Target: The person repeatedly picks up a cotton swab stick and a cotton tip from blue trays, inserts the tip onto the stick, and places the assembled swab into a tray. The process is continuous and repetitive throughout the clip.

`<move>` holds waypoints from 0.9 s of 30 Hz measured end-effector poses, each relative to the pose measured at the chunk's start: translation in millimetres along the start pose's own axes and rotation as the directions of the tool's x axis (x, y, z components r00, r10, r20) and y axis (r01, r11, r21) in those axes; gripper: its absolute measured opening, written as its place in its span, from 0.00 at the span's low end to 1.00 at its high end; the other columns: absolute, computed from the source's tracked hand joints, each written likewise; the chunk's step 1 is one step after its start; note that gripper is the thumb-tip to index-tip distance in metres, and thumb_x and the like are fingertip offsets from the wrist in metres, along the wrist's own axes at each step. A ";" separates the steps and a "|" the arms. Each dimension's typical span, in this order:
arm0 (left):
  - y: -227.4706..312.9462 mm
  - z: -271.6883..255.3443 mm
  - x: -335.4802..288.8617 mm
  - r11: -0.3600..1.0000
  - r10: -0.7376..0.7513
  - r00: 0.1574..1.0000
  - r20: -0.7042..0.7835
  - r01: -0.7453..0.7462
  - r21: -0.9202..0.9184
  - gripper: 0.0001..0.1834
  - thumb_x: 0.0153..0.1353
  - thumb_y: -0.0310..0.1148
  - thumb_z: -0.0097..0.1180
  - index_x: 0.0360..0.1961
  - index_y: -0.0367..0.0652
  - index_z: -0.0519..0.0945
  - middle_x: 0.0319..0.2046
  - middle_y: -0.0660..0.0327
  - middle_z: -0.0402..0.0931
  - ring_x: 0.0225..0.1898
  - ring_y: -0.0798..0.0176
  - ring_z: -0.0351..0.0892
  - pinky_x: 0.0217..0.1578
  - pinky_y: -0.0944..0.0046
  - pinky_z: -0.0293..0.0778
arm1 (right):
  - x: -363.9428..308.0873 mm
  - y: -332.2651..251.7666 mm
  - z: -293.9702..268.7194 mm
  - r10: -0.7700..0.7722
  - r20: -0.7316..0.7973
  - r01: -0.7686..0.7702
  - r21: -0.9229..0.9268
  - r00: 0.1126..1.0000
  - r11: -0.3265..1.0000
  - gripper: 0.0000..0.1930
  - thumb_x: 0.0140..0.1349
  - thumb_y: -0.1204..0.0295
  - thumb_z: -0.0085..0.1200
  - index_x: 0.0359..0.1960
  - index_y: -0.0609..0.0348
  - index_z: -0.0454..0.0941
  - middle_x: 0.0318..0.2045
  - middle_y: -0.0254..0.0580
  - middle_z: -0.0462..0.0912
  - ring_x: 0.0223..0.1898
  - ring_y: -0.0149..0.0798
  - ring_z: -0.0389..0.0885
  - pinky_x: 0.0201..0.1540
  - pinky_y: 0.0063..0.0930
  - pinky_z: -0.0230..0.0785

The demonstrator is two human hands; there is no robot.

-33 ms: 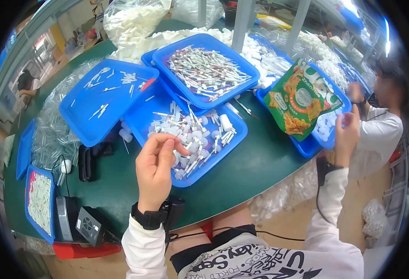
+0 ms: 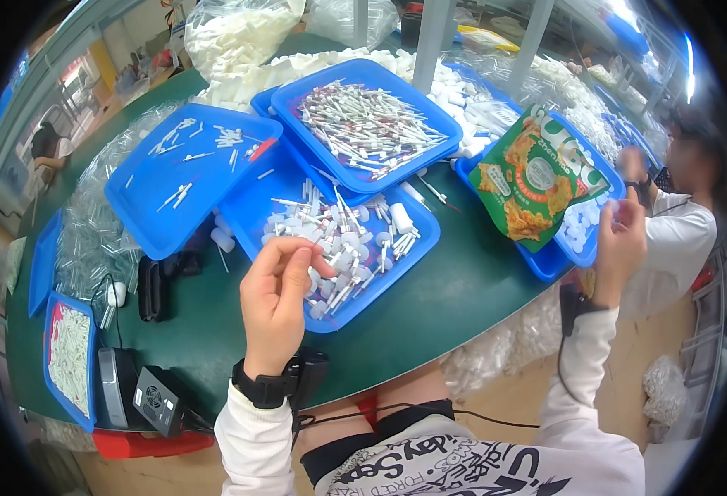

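Note:
My left hand [image 2: 276,298] is closed in a pinch, thumb against fingertips, over the near-left side of a blue tray [image 2: 318,324]. Whatever it holds, if anything, is too small to make out. That tray holds a heap of thin white sticks mixed with translucent round caps [image 2: 348,256]. At the right, my right hand [image 2: 621,252] is raised beside another blue tray [image 2: 549,269], which holds small translucent caps [image 2: 580,223]. Its fingers are curled toward the thumb, and nothing between them can be made out. A green snack bag [image 2: 533,178] lies across that tray.
Behind stands a stacked blue tray [image 2: 454,136] full of thin sticks; a tilted tray [image 2: 140,186] with a few sticks overlaps at left. A black fan box [image 2: 158,401] and a stick-filled tray [image 2: 70,355] sit near left. Another person [image 2: 669,223] works at right.
My right hand has shifted slightly to the right beside the cap tray. The left hand keeps its pinch in nearly the same place.

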State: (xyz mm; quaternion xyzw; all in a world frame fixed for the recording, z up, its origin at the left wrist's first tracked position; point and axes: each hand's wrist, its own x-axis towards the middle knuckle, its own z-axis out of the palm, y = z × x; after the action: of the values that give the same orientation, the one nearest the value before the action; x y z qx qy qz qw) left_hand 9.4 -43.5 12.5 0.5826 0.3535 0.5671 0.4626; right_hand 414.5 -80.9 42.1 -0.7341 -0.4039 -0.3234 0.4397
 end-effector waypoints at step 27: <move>-4.0 2.3 -1.5 0.956 0.156 0.973 -0.167 -0.106 0.274 0.05 0.63 0.20 0.55 0.40 0.34 0.80 0.30 0.62 0.81 0.26 0.74 0.78 0.24 0.76 0.70 | -108.9 -220.7 66.5 -0.762 0.577 -0.895 0.446 0.293 -0.007 0.17 0.56 0.82 0.62 0.48 0.65 0.76 0.47 0.42 0.80 0.49 0.35 0.79 0.53 0.31 0.73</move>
State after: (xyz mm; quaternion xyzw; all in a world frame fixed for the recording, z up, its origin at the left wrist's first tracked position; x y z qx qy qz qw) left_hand 11.9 -44.0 8.4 0.6053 0.4279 0.5969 0.3068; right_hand 178.2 9.2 9.6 -0.1997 -0.5803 0.6286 0.4778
